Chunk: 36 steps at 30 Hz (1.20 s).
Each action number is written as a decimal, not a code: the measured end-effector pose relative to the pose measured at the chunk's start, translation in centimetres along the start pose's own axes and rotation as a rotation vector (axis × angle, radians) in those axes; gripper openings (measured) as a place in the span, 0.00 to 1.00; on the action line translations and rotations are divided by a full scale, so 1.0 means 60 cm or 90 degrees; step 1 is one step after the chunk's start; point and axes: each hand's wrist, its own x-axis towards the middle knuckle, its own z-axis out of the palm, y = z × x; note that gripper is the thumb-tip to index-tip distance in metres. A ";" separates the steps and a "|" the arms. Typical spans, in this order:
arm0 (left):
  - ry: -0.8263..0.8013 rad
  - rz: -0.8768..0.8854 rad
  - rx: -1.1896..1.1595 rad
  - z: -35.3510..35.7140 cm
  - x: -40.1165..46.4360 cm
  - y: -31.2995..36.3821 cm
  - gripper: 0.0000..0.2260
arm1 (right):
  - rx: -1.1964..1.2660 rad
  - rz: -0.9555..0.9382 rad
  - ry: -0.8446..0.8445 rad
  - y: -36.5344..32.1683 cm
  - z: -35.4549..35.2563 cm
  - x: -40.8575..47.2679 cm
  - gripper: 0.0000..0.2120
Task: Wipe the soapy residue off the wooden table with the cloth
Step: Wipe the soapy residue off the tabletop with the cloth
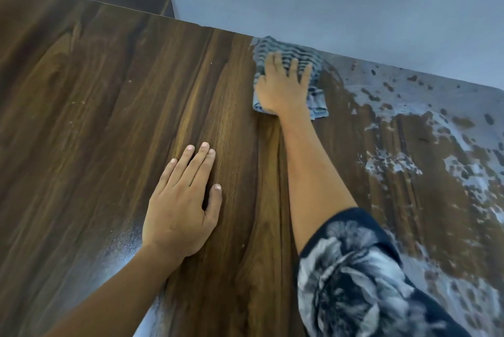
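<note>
Plenty of soapy residue (425, 129) sits right of the cloth (286, 56), pressed flat-fingered by the right hand (281, 86) at the wooden table (109, 91) far edge; left hand (180, 206) splayed flat, bracing; suds could smear or go over the edge

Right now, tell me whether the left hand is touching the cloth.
Apart. The head view shows the left hand flat on bare table, with wood between it and the cloth under the right hand.

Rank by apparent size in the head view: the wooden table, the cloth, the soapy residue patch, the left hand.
1. wooden table
2. soapy residue
3. left hand and cloth: unsure, since the hand is nearer the camera and the right hand covers part of the cloth.
</note>
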 end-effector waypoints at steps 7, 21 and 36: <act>-0.003 -0.001 -0.011 -0.003 0.001 0.001 0.25 | 0.008 -0.122 0.085 0.027 0.047 -0.188 0.27; 0.000 -0.009 -0.026 -0.002 0.001 0.000 0.25 | -0.008 -0.062 0.048 0.027 0.021 -0.035 0.25; 0.006 -0.013 -0.018 -0.003 -0.001 0.003 0.24 | 0.025 0.027 0.008 0.031 0.000 0.014 0.27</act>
